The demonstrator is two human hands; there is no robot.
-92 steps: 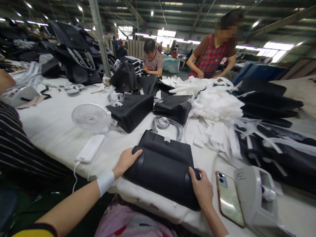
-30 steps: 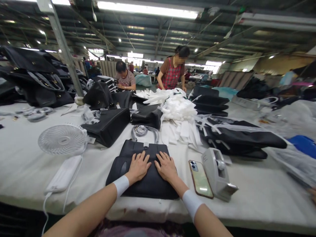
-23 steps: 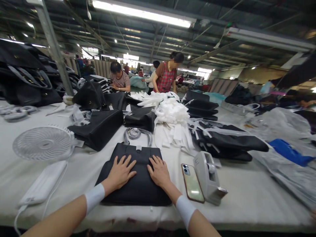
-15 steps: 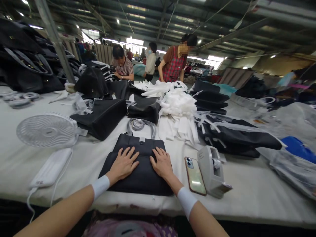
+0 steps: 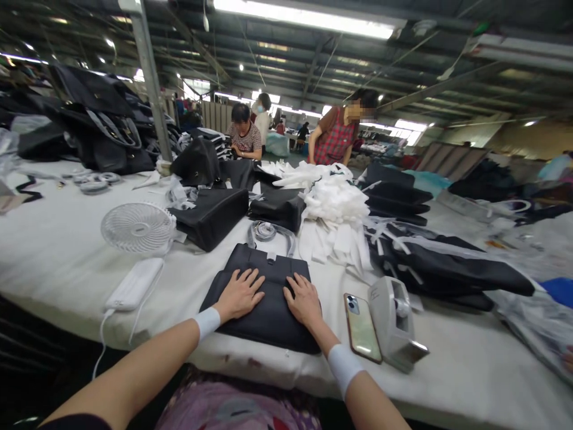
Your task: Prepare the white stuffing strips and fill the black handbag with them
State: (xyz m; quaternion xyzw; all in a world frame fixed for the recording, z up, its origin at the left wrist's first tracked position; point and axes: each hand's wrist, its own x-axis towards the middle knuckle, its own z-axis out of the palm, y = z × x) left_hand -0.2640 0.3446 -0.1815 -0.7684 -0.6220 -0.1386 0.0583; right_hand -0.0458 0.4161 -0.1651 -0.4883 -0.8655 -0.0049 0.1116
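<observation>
A black bag (image 5: 268, 319) lies flat near the table's front edge, its handle strap (image 5: 286, 236) wrapped in clear film at the far end. Pressed on its left part is my left hand (image 5: 240, 294), fingers spread and palm down. My right hand (image 5: 303, 298) rests flat on the right part, thumb apart from the fingers. A small white-wrapped tab (image 5: 271, 257) shows at the bag's top middle. Neither hand grips anything.
A white fan (image 5: 136, 228) and a power bank (image 5: 135, 284) with a cable stand left. To the right are a phone (image 5: 362, 327) and a tape dispenser (image 5: 394, 325). Behind lie white strips (image 5: 335, 200) and black bags (image 5: 215, 215). Two people (image 5: 333, 140) work across the table.
The whole view has shifted, so things sit farther right in the picture. Both hands stay flat on the bag, with hardly any movement over it.
</observation>
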